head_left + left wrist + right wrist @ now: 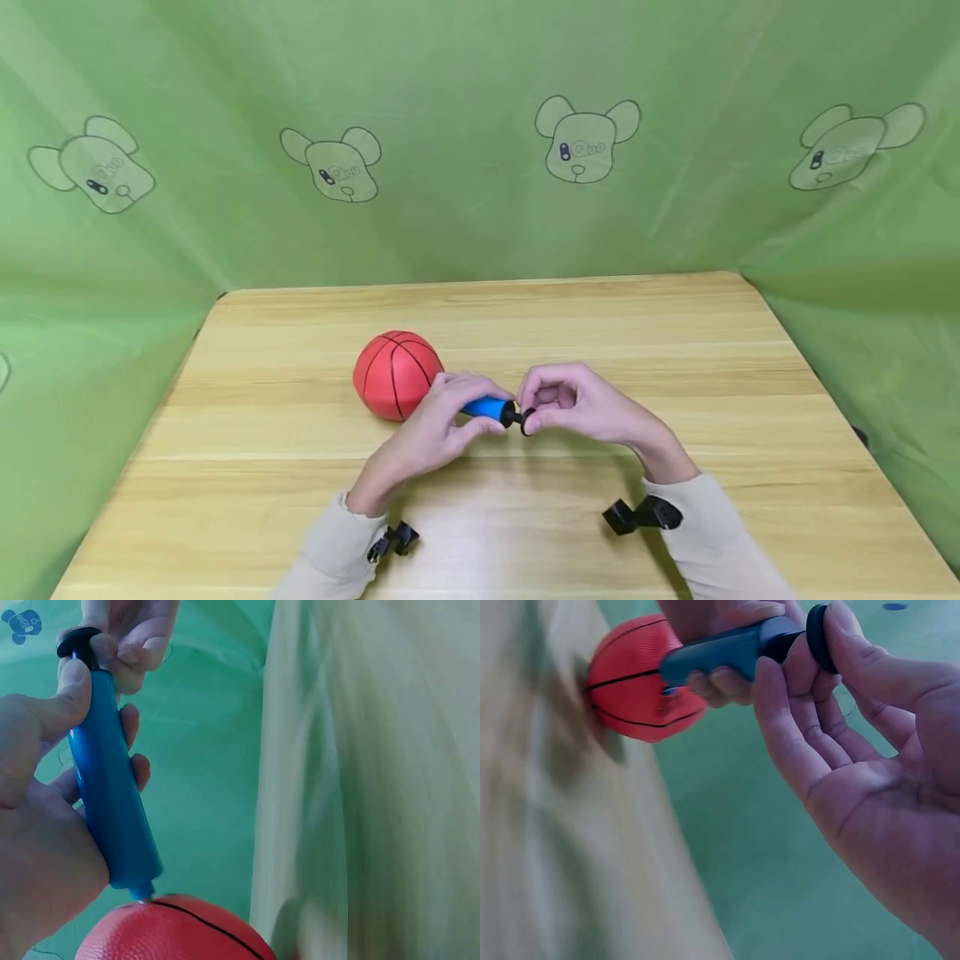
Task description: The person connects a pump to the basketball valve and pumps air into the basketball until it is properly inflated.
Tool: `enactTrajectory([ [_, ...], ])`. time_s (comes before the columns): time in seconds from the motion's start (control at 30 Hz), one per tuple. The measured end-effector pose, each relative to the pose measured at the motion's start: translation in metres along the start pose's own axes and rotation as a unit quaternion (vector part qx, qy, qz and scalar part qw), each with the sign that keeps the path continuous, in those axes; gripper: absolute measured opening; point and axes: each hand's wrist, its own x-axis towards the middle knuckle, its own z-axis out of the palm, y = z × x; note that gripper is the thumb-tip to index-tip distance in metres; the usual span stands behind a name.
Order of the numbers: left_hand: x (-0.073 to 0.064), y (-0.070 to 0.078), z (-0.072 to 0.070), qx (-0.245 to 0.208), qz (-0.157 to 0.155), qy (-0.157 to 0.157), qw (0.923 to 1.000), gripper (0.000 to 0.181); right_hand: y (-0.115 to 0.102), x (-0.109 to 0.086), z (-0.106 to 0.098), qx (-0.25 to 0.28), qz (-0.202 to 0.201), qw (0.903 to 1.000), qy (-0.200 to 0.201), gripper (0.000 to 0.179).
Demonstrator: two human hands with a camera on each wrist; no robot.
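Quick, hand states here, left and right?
Left hand: closed, gripping the blue pump barrel.
Right hand: closed, pinching the pump's black handle.

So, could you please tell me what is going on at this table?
A person's left hand grips a blue ball pump, while the right hand pinches its black handle. The handle sits close to the barrel, with a short stretch of rod showing. The pump's nozzle end is right at the red basketball, which rests on the wooden table; how far any needle goes in cannot be made out.
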Motion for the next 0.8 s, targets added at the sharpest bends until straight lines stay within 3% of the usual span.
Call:
enactTrajectory([
  [0.13,-0.002,-0.002,-0.002,0.001,0.0,-0.001,1.0,0.028,-0.001,0.002,0.002,0.005,0.003,1.0,-0.004,0.013],
  [0.27,-0.001,-0.003,-0.009,-0.006,-0.007,0.001,1.0,0.03,-0.021,-0.006,-0.001,-0.02,-0.005,0.9998,0.002,0.015],
  [0.47,-0.002,-0.007,-0.023,-0.007,-0.033,0.03,0.999,0.032,-0.049,-0.028,-0.014,-0.026,-0.097,0.9948,-0.016,0.026],
  [0.53,-0.002,-0.008,-0.025,-0.006,-0.035,0.03,0.9989,0.032,-0.053,-0.031,-0.015,-0.021,-0.11,0.9933,-0.026,0.027],
  [0.63,-0.003,-0.008,-0.025,-0.002,-0.035,0.028,0.999,0.032,-0.05,-0.03,-0.014,-0.021,-0.102,0.9942,-0.025,0.024],
  [0.8,-0.001,-0.005,-0.018,0.006,-0.024,0.031,0.9992,0.031,-0.028,-0.018,-0.01,0.003,-0.048,0.9988,0.004,0.018],
])
